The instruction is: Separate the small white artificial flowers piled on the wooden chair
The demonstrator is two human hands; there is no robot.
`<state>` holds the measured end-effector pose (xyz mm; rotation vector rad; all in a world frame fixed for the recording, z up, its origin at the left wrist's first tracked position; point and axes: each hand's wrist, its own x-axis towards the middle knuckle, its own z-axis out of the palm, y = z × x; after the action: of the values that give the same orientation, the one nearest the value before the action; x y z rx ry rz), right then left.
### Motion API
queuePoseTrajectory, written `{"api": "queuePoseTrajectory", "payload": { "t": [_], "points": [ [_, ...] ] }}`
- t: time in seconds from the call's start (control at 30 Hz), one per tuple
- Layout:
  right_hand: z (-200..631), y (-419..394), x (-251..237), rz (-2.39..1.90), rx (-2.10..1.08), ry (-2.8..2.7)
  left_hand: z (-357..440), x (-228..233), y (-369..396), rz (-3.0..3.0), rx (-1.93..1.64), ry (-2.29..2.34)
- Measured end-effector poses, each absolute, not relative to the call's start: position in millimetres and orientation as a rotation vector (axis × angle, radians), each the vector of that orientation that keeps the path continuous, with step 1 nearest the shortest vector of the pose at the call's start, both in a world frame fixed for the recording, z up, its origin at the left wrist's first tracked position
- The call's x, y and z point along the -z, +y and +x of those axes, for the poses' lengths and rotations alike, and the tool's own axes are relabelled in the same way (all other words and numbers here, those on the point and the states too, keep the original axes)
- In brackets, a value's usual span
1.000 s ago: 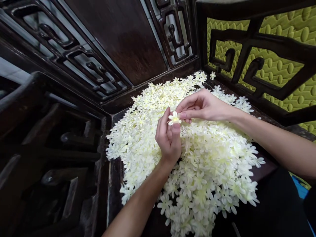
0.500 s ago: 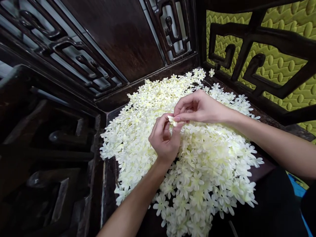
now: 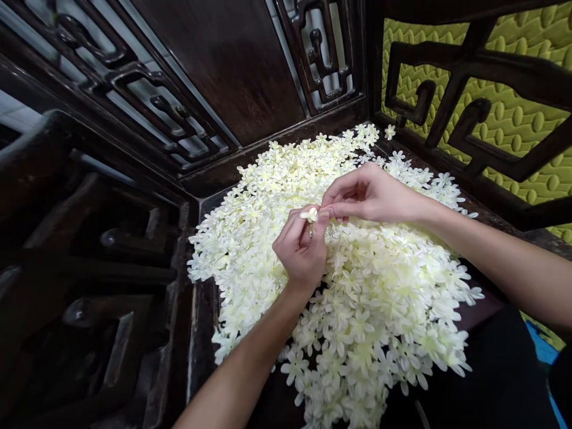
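A big heap of small cream-white flowers (image 3: 366, 298) covers the seat of a dark carved wooden chair (image 3: 203, 208). Above the heap's middle, my left hand (image 3: 301, 253) and my right hand (image 3: 373, 196) meet fingertip to fingertip. Between them they pinch one small white flower (image 3: 310, 215). My left fingers curl around it from below, and my right thumb and forefinger press it from the right. Both forearms reach in from the bottom and the right edge.
The chair's carved back panel (image 3: 223, 65) rises behind the heap and a fretwork armrest (image 3: 473, 113) stands on the right, with a yellow-green quilted surface (image 3: 527, 119) behind it. Dark wooden furniture (image 3: 89, 268) fills the left. A lone flower (image 3: 390, 131) lies by the armrest.
The flower was spread open between my fingers a second ago; now both hands have closed tighter around it. My left fingers curled in and the flower looks folded.
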<state>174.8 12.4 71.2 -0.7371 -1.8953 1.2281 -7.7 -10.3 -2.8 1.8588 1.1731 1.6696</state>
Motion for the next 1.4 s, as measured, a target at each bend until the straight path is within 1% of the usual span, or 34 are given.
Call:
{"api": "queuePoseTrajectory", "payload": {
  "t": [0.4,0.63,0.9,1.4],
  "points": [
    [174.4,12.4,-75.1,-0.751,-1.173,-1.775,-9.1,0.3,-14.6,1.923,-1.586,1.124],
    [176.4,10.9,-76.1,-0.680,-1.275,-1.873,-9.4,4.5,-11.5,2.019,-1.657,1.098],
    [178.3,11.1,-78.1,-0.644,-1.311,-1.924,-9.8,4.6,-9.2,2.064,-1.723,1.051],
    [179.3,10.9,-78.9,-0.669,-1.284,-1.955,-7.7,0.5,-10.1,2.065,-1.710,1.050]
  ]
}}
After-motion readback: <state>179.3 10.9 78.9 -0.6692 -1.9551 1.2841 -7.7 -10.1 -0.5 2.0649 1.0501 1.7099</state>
